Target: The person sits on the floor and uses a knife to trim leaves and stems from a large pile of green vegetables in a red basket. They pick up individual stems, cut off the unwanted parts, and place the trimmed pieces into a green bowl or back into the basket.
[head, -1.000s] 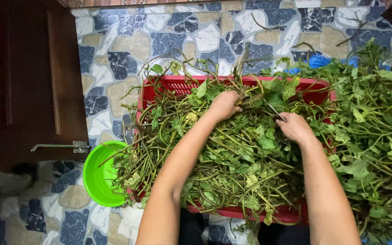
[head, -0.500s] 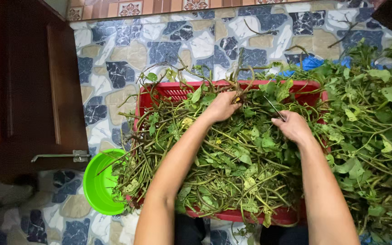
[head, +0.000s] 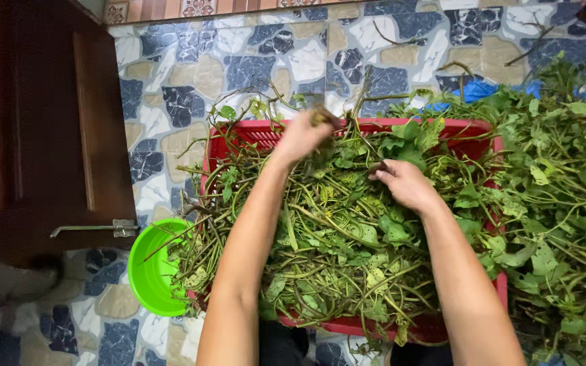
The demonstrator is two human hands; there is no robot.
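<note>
Both hands work over the red basket point(head: 266, 132) heaped with leafy vines point(head: 334, 251): right hand point(head: 405, 184) pinches a stem low, left hand point(head: 303, 135) farther out grips a blurred stem point(head: 357, 102) running upward toward the far rim.

packages: none | labels: none | signs: none | screens: none

Single head view, straight down, close over hands point(head: 347, 159).
</note>
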